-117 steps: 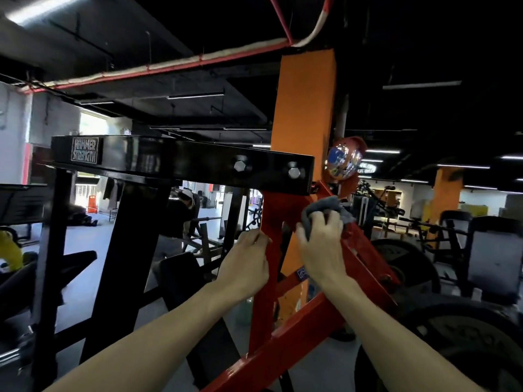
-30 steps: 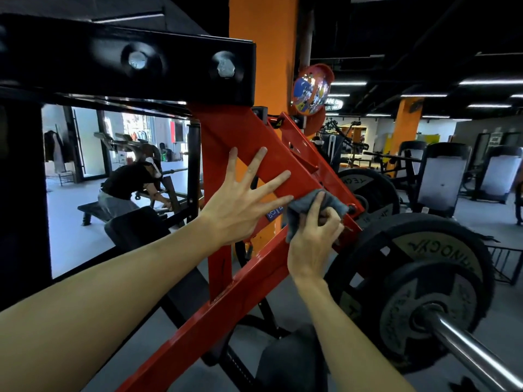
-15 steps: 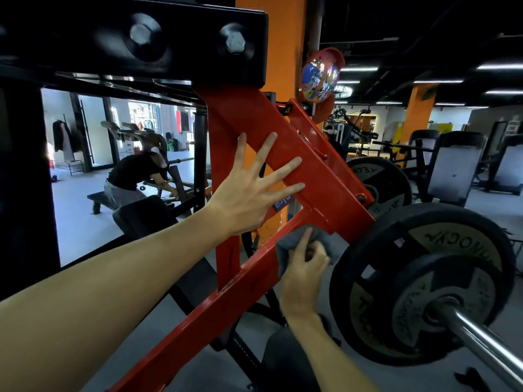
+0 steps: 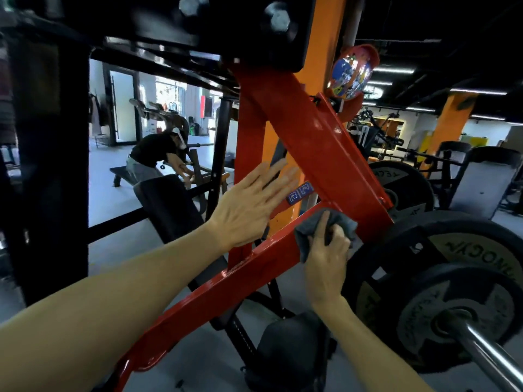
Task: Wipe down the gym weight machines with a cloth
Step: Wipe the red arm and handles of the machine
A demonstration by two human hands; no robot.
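Observation:
A red steel arm (image 4: 314,148) of a weight machine slopes down from a black crossbeam (image 4: 226,21) to a lower red bar (image 4: 226,284). My right hand (image 4: 325,264) grips a grey cloth (image 4: 343,222) and presses it on the lower red bar, just left of the loaded weight plates (image 4: 458,281). In front of the red frame, left of the cloth, my left hand (image 4: 249,205) is held flat with its fingers straight and spread, holding nothing; contact with the frame cannot be told.
A chrome sleeve (image 4: 489,355) sticks out of the plates at lower right. A black seat pad (image 4: 285,349) lies below the bar, a back pad (image 4: 167,205) behind it. An orange pillar (image 4: 322,38) stands behind. A person (image 4: 152,157) bends over a bench at the back left.
My right hand has slid the cloth a little up the lower red bar toward the plates. My left hand has dropped lower and its fingers have drawn closer together.

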